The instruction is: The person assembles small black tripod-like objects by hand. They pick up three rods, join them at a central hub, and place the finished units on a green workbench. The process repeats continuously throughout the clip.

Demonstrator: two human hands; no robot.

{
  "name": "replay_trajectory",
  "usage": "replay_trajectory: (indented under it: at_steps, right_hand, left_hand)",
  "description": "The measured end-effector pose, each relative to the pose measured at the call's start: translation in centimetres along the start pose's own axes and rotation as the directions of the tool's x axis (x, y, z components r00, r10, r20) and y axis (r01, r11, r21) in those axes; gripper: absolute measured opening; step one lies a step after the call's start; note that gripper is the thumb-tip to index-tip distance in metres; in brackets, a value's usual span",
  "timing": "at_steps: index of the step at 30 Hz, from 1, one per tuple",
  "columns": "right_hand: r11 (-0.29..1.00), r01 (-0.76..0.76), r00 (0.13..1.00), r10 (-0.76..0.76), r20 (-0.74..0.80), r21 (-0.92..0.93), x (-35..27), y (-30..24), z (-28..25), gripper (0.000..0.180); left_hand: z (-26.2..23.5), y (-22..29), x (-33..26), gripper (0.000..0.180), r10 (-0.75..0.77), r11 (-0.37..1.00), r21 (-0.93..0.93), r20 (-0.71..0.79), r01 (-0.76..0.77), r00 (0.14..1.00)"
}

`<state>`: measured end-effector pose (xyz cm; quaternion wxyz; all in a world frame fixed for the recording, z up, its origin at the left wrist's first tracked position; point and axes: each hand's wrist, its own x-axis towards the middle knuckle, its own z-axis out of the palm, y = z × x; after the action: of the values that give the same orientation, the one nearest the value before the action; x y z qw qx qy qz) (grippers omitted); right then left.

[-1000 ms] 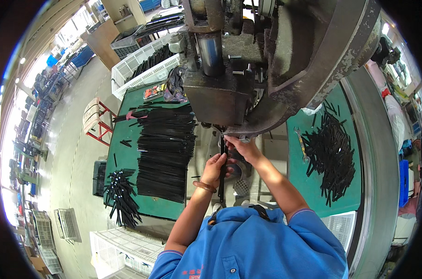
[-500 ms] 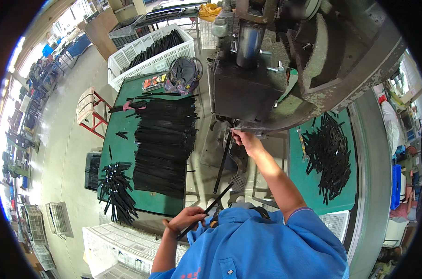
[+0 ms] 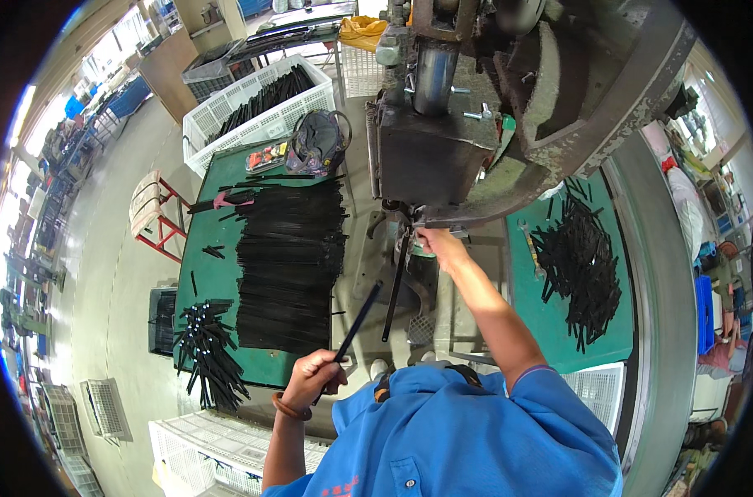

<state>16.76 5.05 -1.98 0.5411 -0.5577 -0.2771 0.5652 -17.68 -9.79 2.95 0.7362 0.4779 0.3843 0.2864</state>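
Observation:
My left hand (image 3: 314, 374) is closed around a slim black strip (image 3: 361, 319), which slants up and to the right in front of my body. Under the press head (image 3: 422, 157), a second black strip (image 3: 394, 291) extends toward me from the tooling. At that strip's far end, my right hand (image 3: 441, 247) has its fingers curled in against the tooling. What those fingers grip is hidden. On the green table to the left lies a broad layer of black strips (image 3: 285, 265), side by side. A looser bundle of strips (image 3: 209, 352) rests at its near corner.
A heap of short black pieces (image 3: 579, 273) and a wrench (image 3: 532, 248) lie on the right green table (image 3: 559, 358). A foot pedal (image 3: 421, 330) sits below the press. Beyond the left table stand a white crate of strips (image 3: 196, 137) and a backpack (image 3: 317, 145).
My left hand has moved slightly left and up, and its strip now points more steeply upward. My right hand stays at the press, shifted only a little. The whole view has tilted slightly.

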Motion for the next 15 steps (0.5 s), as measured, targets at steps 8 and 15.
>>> replay_trajectory:
  at_steps: [8, 15]
  right_hand:
    - [0.868, 0.190, 0.969, -0.242, -0.057, -0.459, -2.8, -3.8, -3.4, 0.011]
    - [0.905, 0.355, 0.745, -0.123, 0.655, -0.233, -14.0, -1.6, -1.5, 0.008]
  left_hand:
    - [1.0, 2.9, 5.5, 0.024, 0.635, -0.036, 0.956, 0.247, -0.291, 0.732]
    - [4.9, 5.1, 13.9, 0.028, 0.659, -0.340, 0.709, 0.649, -0.618, 0.381]
